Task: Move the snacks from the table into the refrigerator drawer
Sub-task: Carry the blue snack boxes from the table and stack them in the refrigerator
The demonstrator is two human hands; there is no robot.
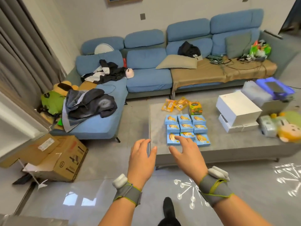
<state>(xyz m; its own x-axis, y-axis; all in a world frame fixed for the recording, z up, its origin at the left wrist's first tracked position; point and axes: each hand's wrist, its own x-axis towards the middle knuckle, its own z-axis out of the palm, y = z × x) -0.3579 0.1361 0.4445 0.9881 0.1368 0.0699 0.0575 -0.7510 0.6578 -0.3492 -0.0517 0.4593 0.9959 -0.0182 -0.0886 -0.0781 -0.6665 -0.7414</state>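
Note:
Several blue snack boxes (187, 128) lie in a neat grid on the grey low table (228, 144). Behind them sit two yellow snack packets (175, 104) and a green and orange pack (196, 108). My left hand (141, 158) hovers over the table's near left corner, fingers spread, holding nothing. My right hand (185, 152) reaches over the front row of blue boxes, fingers apart, its fingertips covering part of the nearest boxes; I cannot tell if it touches them. No refrigerator is in view.
White boxes (237, 110) and a plush toy (288, 131) sit on the table's right side. A blue sofa (146, 75) with clothes stands behind. Cardboard boxes (53, 157) lie on the floor at left. My foot (168, 207) is on the glossy floor.

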